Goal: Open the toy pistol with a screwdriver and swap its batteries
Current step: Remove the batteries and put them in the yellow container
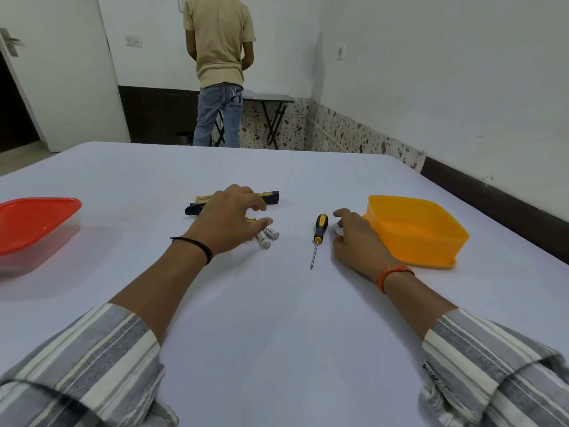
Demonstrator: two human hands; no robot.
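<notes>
Toy pistol (271, 197): on the surface, far side, mostly hidden under left hand.
Handling: judged light, rigid plastic; grip the body.
Left hand (229, 221): fingers spread, hovering, empty.
Right hand (357, 238): curled around white batteries (338, 230).
Screwdriver (318, 232): between hands, untouched.
Loose batteries (267, 236): beside left thumb.

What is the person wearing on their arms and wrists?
Both arms wear loose sleeves with grey and cream stripes, pushed up to about the elbows. The left hand has a thin black band round its wrist. The right hand has an orange thread band round its wrist. No gloves, no rings seen.
</notes>
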